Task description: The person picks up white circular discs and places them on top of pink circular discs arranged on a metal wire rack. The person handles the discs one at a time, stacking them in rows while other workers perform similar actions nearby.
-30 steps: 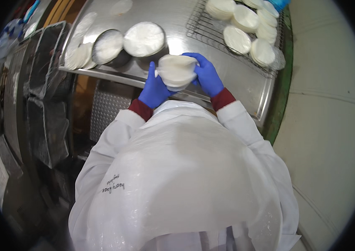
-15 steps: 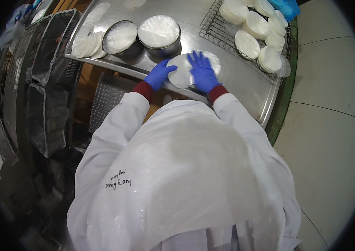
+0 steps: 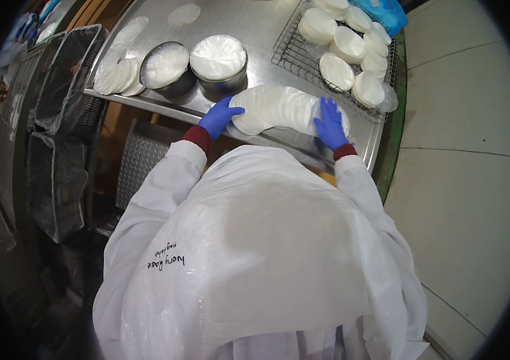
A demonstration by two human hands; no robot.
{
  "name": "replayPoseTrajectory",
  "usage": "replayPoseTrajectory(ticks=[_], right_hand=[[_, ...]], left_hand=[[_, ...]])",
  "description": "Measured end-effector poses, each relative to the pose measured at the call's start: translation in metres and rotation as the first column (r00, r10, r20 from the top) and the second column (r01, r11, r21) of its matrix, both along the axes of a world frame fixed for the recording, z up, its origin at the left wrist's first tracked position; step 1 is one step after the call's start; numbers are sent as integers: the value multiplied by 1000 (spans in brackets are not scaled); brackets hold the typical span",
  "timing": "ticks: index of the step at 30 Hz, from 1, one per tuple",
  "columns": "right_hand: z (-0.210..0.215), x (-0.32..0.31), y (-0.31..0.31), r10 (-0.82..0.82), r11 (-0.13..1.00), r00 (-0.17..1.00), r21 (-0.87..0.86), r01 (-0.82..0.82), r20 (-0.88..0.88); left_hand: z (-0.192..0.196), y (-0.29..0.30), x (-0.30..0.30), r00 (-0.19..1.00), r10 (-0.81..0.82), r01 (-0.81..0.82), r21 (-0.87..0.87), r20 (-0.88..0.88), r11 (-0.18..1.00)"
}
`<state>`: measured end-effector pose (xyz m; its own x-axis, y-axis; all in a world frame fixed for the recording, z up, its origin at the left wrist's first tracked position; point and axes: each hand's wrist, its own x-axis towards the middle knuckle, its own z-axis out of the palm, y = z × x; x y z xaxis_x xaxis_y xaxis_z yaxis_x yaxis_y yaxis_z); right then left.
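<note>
A long overlapping fan of thin round white sheets lies along the near edge of the steel table. At its left end is my left hand, in a blue glove, with thumb and fingers apart and bracing the edge of the sheets. My right hand, gloved in blue too, rests flat on the right end with its fingers stretched out. Just beyond my left hand stand two dark round metal tins: the right tin and the left tin. Each is topped with white sheets under crinkled clear film.
More round sheets lie fanned at the table's left corner. One loose sheet lies farther back. On the right, a wire rack bears several stacks of discs and a blue plastic bag. Dark crates stand left of the table.
My right hand has slid to the right, and the sheets have spread from a compact stack into a longer fan. My left hand has stayed at the left end.
</note>
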<state>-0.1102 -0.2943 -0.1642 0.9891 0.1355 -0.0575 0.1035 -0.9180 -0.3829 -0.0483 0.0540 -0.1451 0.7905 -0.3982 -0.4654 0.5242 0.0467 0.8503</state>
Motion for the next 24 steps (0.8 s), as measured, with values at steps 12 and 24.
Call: replayPoseTrajectory(ticks=[12,24], right_hand=[[-42,19,22,-231,957,944,-122,264,238],[1,47,102,156,972,987,170,-162,47]], left_hand=[[6,-2,-2,996,-29,26,-37,-85,999],[2,6,4,996,-50,48,-27,-74,998]])
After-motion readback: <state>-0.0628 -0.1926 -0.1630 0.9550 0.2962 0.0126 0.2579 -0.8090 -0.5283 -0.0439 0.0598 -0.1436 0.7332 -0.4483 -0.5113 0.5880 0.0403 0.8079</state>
